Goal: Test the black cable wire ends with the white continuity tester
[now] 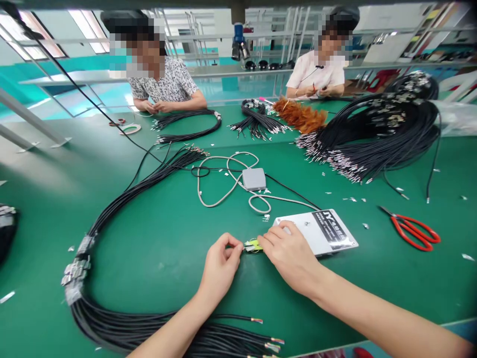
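Observation:
My left hand (222, 263) is closed in a pinch. Whatever lies between its fingertips is too small to make out. Just right of those fingertips is a small yellow-green piece (255, 244) with pale ends. My right hand (288, 253) has its fingers closed on the right end of that piece, beside a white and grey box (337, 231) lettered "JY". Part of the box is hidden behind this hand. Under my left forearm runs a taped bundle of black cables (122, 318), its stripped ends showing coloured wires (274, 345).
Red-handled scissors (415, 231) lie at the right. A grey block (254, 179) with a looped cord sits ahead. A large heap of black cables (372, 129) stands back right, near an orange-brown fluffy bundle (300, 115). Two people (167, 84) (316, 74) sit across the table.

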